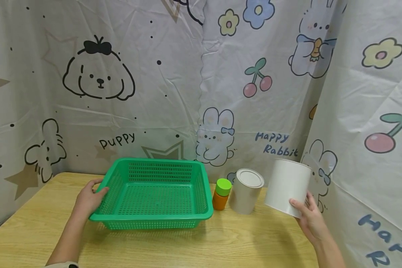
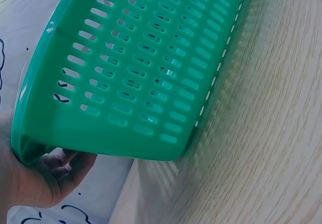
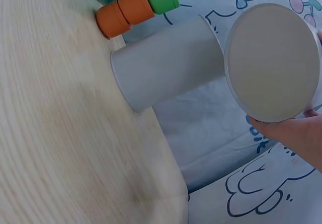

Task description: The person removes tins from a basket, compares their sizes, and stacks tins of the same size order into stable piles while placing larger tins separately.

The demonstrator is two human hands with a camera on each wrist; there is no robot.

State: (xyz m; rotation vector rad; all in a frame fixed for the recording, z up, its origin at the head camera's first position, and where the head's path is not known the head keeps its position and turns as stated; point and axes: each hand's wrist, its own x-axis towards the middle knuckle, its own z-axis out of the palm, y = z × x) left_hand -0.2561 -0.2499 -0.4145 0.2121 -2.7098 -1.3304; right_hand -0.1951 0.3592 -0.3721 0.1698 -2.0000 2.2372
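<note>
At the left of the head view, my left hand [image 1: 88, 199] grips the left rim of a green perforated plastic basket [image 1: 150, 217]. The left wrist view shows curled fingers [image 2: 75, 176] under the basket's rim. My right hand [image 1: 313, 221] holds a white cylindrical canister [image 1: 286, 186], tilted and raised off the table; its round base [image 3: 271, 63] faces the right wrist camera. Left of it, a second white canister [image 1: 246, 195] with a lid stands upright on the table. Beside that stands an orange bottle [image 1: 221, 201] with a green cap, close to the basket's right side.
A light wood-grain table [image 1: 227, 245] lies under everything. Behind it and along both sides hangs a pale curtain [image 1: 167, 111] printed with cartoon animals, flowers and cherries. The table's back edge runs just behind the standing canister.
</note>
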